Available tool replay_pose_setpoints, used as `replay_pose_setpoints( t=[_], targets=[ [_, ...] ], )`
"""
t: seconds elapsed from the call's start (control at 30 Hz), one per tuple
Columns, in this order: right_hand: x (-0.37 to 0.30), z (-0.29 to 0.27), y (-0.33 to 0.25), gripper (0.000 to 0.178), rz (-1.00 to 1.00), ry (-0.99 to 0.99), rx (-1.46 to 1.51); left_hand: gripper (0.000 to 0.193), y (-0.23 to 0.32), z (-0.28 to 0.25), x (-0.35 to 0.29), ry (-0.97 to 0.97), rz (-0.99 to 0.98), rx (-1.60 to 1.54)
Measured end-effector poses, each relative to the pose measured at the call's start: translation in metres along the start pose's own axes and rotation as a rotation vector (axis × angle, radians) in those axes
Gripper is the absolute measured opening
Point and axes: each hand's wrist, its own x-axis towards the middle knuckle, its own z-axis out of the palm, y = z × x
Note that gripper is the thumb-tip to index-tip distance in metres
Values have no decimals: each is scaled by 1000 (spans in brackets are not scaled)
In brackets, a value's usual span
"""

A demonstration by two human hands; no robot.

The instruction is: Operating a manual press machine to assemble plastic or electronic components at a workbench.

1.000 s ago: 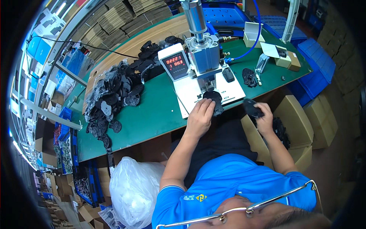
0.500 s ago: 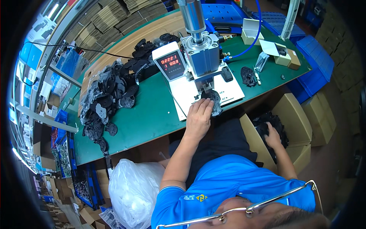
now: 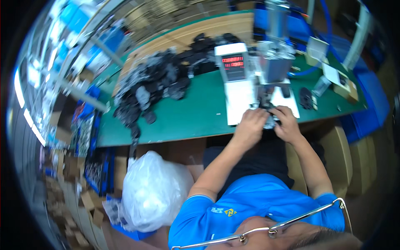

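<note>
My left hand (image 3: 251,125) and my right hand (image 3: 286,125) meet at the front of a bench press (image 3: 277,66), under its metal head. Between them is a dark flat part (image 3: 270,121), mostly covered by my fingers and smeared by motion. The left fingers are closed at its left edge, the right ones pinch it from the right. A white control box with a red display (image 3: 234,62) stands on the white base plate (image 3: 238,104), left of the press head.
A heap of black flat parts (image 3: 175,79) spreads over the green table (image 3: 196,116) to the left. Right of the press lie a black oval part (image 3: 306,98) and small open boxes (image 3: 342,89). A cardboard box (image 3: 339,143) and a stuffed white bag (image 3: 154,189) stand below the table edge.
My right hand has come up from the cardboard box of black parts to the press, beside my left hand. The whole view has shifted, so the press appears farther right.
</note>
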Motion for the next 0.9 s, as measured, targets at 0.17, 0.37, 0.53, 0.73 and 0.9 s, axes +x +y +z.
replay_pose_setpoints(
  t=[0.17,0.37,0.53,0.73,0.9],
  targets=[
    [-9,18,6,53,-39,139,-4,71,0,-36,-7,-89,-22,-134],
    [-4,25,3,49,-14,210,-32,76,-108,-88,-42,171,-377,138],
    [2,25,0,48,-24,217,-23,110,-225,-130,-56,230,-791,543],
    [1,22,-2,47,-42,220,-5,101,-268,-142,-57,-12,-910,480],
    [0,23,-3,47,-23,207,4,67,-234,-134,-80,11,-530,592]
  ],
)
